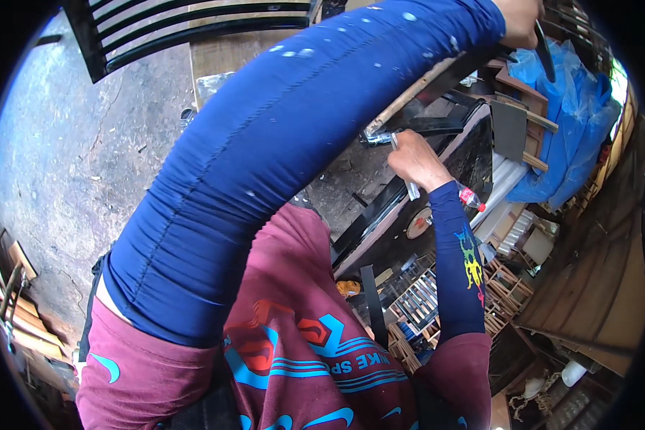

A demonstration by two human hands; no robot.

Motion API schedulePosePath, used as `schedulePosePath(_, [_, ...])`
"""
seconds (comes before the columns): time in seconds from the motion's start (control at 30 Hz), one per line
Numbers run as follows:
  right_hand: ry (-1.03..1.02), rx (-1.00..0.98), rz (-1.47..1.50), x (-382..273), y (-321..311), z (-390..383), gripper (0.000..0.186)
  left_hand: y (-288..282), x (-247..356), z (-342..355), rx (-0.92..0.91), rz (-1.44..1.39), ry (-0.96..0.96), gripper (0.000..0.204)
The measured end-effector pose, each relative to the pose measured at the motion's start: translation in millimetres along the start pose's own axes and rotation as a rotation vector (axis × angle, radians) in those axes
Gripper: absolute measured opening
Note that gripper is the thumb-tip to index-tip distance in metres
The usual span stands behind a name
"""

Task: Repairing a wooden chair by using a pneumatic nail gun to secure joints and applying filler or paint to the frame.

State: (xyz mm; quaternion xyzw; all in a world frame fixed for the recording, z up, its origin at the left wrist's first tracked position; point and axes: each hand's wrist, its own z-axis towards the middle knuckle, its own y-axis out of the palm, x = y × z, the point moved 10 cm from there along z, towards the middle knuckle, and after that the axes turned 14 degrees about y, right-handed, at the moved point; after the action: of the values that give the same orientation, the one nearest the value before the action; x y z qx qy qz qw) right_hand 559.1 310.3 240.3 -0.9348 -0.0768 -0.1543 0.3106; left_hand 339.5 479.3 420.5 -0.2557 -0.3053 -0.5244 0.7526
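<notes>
My left arm in a blue sleeve crosses the view diagonally, and my left hand [517, 23] is closed on a dark piece [543, 50] at the top right, partly out of sight. My right hand [416, 156] grips a slim silvery metal tool [411, 189] near a glossy metal fitting [380, 138] on a black frame member [437, 127]. A wooden-edged dark board [407, 98] slants behind my left arm. Below my right hand lie a black work surface [380, 247], a bottle with a red cap [469, 198] and a round object [419, 223].
A black slatted frame [158, 32] stands at the top left. Blue plastic sheeting [566, 143] covers things at the right, beside wooden pieces. Stacked wooden frames [423, 294] lie lower down. Planks [32, 326] lean at the far left on the concrete floor [64, 143].
</notes>
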Motion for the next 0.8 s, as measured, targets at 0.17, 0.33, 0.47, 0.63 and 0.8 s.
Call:
schedulePosePath(0.17, [-0.07, 0.053, 0.011, -24.4, 12.6, -9.3, 0.034, 4.2, 1.2, -3.2, -0.044, -0.007, -0.048, 0.014])
schedulePosePath(0.33, [-0.013, -0.007, 0.087, -9.1, 4.4, -25.0, 0.037, -7.3, -10.0, 0.4, -0.039, 0.004, -0.051, 0.017])
schedulePosePath(0.47, [-0.316, 0.359, 0.251, 22.4, -11.4, -53.8, 0.06, -3.2, -20.8, 15.7, -0.05, 0.009, -0.076, 0.018])
schedulePosePath(0.63, [-0.528, 0.822, -0.142, 8.0, -8.2, -67.5, 0.074, -5.4, -43.9, 31.8, -0.048, 0.017, -0.05, 0.022])
schedulePosePath(0.8, [-0.572, 0.893, -0.135, 22.8, 12.9, -48.9, 0.076, 2.8, -49.5, 45.1, -0.119, 0.01, -0.021, 0.032])
